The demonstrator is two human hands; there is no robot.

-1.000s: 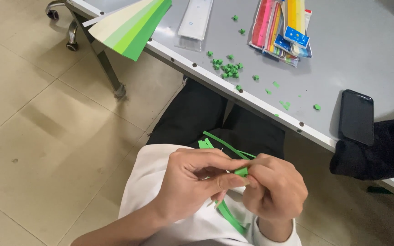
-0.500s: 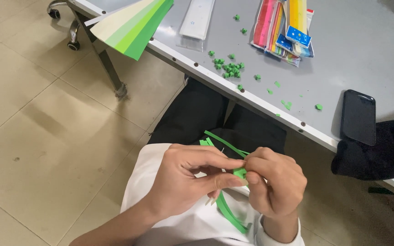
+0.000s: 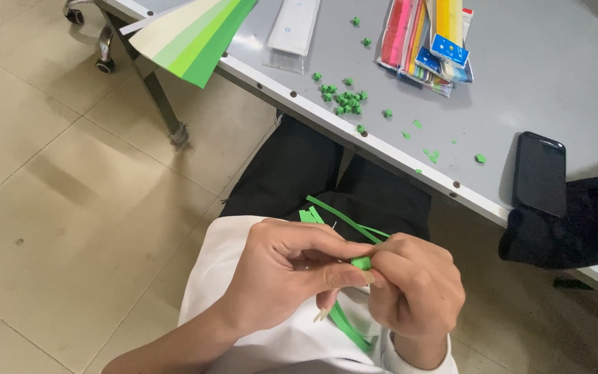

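Note:
My left hand (image 3: 282,273) and my right hand (image 3: 417,291) meet over my lap, both pinching a small folded piece of green paper strip (image 3: 361,262) between thumbs and fingertips. Loose ends of the green strip (image 3: 344,220) stick out above the hands, and another length (image 3: 346,325) hangs down below them onto my white shirt. Several tiny folded green paper pieces (image 3: 344,100) lie in a small heap on the grey table (image 3: 534,83) ahead of me.
A stack of green-toned paper sheets (image 3: 192,34) overhangs the table's left corner. A clear plastic packet (image 3: 295,28), bundles of coloured paper strips (image 3: 427,41), a black phone (image 3: 540,173) and a dark cloth (image 3: 583,221) also lie on the table. Tiled floor at left.
Both hands have shifted slightly while working the green strip; the fingertips have closed tighter around the small folded piece.

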